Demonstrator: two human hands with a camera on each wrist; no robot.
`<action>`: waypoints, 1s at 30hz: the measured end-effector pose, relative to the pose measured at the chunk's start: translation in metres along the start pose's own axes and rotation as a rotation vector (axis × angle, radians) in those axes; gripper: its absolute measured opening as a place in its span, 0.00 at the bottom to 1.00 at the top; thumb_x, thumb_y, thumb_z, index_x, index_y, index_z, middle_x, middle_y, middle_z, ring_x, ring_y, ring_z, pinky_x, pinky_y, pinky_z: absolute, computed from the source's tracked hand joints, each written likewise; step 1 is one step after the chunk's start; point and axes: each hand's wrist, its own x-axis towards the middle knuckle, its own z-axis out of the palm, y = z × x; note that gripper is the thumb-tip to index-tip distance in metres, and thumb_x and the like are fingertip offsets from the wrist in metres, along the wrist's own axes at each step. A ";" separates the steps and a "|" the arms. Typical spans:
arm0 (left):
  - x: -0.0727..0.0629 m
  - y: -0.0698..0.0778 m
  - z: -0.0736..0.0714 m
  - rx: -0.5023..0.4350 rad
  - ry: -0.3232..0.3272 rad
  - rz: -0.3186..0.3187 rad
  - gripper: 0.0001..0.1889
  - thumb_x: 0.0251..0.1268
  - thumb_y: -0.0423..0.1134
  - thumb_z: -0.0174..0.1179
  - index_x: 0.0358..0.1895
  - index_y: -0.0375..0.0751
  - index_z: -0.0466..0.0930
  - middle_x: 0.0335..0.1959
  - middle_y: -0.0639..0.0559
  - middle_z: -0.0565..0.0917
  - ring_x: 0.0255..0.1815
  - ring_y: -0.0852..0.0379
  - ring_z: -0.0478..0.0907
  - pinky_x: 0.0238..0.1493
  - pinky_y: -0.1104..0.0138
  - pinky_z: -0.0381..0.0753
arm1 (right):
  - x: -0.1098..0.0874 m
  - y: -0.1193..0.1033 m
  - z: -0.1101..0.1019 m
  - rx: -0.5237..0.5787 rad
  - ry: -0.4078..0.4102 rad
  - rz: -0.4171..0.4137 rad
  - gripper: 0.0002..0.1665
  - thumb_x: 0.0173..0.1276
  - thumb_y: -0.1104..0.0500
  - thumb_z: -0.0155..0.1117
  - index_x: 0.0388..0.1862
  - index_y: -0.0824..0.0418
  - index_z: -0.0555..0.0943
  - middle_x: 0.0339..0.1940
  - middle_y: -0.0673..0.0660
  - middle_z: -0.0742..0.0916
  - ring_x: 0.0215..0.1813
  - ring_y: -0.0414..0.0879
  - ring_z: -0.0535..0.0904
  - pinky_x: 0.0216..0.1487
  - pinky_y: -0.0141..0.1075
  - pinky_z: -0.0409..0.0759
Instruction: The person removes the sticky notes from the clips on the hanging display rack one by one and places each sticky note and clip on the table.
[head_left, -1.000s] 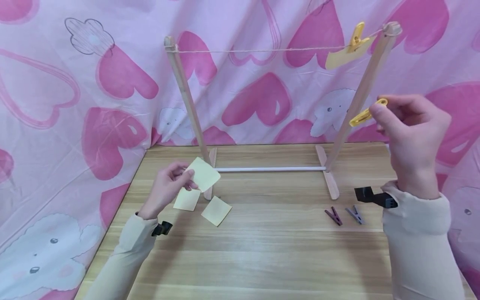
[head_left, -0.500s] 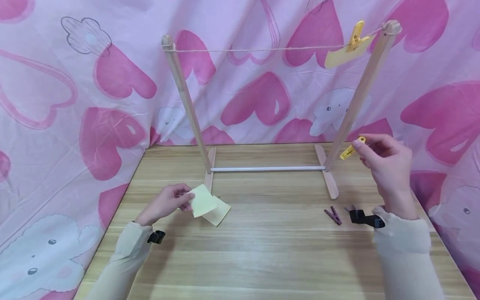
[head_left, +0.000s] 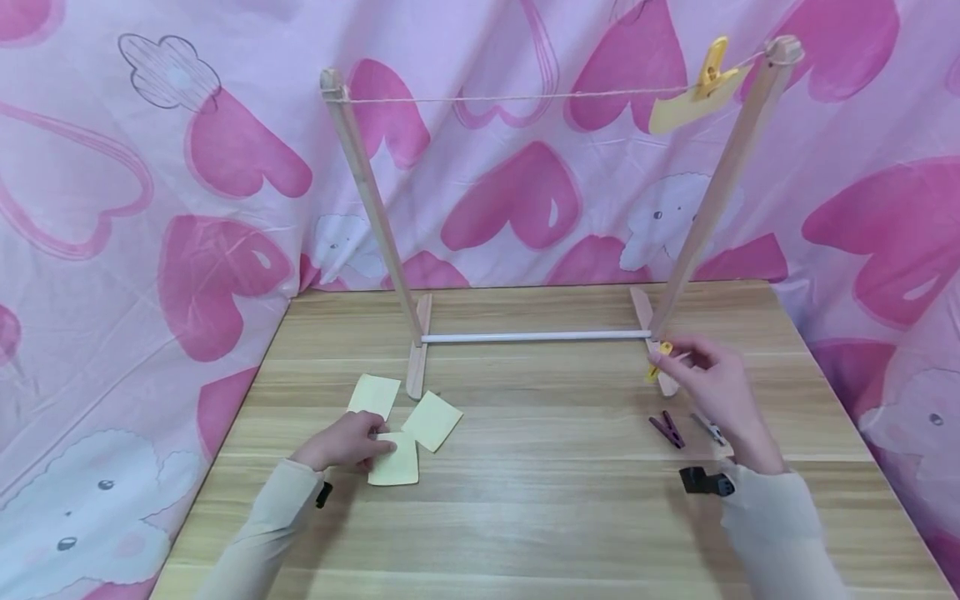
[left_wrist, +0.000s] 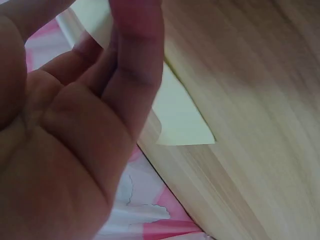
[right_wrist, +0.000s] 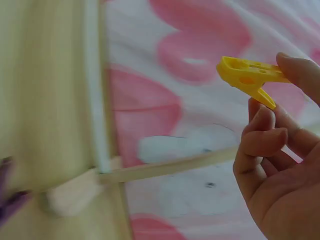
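Note:
My left hand (head_left: 345, 442) pinches a pale yellow sticky note (head_left: 393, 460) low over the table, thumb on top. Two more notes lie close by: one sticky note (head_left: 375, 394) behind the hand, another sticky note (head_left: 432, 421) to its right. In the left wrist view the fingers hide part of the paper (left_wrist: 182, 120). My right hand (head_left: 712, 383) holds a yellow clothespin (right_wrist: 250, 72) between thumb and fingers, near the right foot of the wooden stand. Beneath that hand lie a purple clothespin (head_left: 666, 429) and a grey clothespin (head_left: 707, 429), the grey one partly covered.
A wooden stand with a left post (head_left: 375, 208), a right post (head_left: 712, 200) and a white crossbar (head_left: 536, 337) rises at the back. Along its string (head_left: 525, 98), a yellow clip (head_left: 712, 71) holds a note (head_left: 686, 112) near the right end. A heart-patterned cloth (head_left: 510, 200) hangs behind.
The left hand has lowered its sticky note toward the table and nearer the person. My right hand has come down and left from beside the right post, still holding the yellow clothespin.

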 end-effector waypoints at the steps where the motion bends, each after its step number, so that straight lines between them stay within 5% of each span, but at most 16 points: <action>1: 0.000 0.000 0.002 0.007 0.004 -0.013 0.09 0.60 0.37 0.64 0.28 0.38 0.74 0.17 0.52 0.76 0.14 0.59 0.75 0.19 0.69 0.75 | -0.003 0.005 0.004 -0.041 -0.035 0.011 0.23 0.64 0.48 0.68 0.51 0.62 0.81 0.33 0.45 0.82 0.30 0.33 0.75 0.25 0.29 0.74; 7: -0.001 0.002 0.009 0.065 0.063 -0.099 0.07 0.56 0.34 0.64 0.31 0.37 0.75 0.20 0.52 0.75 0.16 0.59 0.71 0.20 0.68 0.73 | -0.016 0.031 0.027 -0.154 -0.158 0.004 0.23 0.63 0.48 0.69 0.47 0.64 0.82 0.31 0.56 0.84 0.29 0.35 0.76 0.26 0.30 0.75; 14: -0.002 0.004 0.012 0.208 0.156 -0.168 0.16 0.50 0.32 0.66 0.44 0.31 0.79 0.34 0.45 0.83 0.29 0.55 0.77 0.33 0.62 0.78 | -0.029 0.050 0.041 -0.222 -0.248 0.058 0.27 0.62 0.44 0.69 0.49 0.65 0.81 0.32 0.54 0.84 0.31 0.41 0.75 0.27 0.29 0.73; 23: -0.003 0.012 0.022 0.260 0.152 -0.124 0.14 0.38 0.29 0.68 0.34 0.37 0.79 0.30 0.50 0.81 0.32 0.55 0.74 0.36 0.61 0.77 | -0.047 0.055 0.046 -0.439 -0.390 0.193 0.21 0.59 0.47 0.70 0.39 0.63 0.81 0.25 0.53 0.78 0.29 0.45 0.70 0.29 0.35 0.66; 30: -0.006 0.020 0.025 0.334 0.179 -0.136 0.18 0.37 0.30 0.70 0.37 0.38 0.79 0.33 0.47 0.77 0.32 0.54 0.73 0.34 0.60 0.77 | -0.053 0.055 0.047 -0.462 -0.402 0.209 0.20 0.57 0.49 0.71 0.36 0.65 0.81 0.23 0.53 0.77 0.26 0.45 0.69 0.26 0.35 0.64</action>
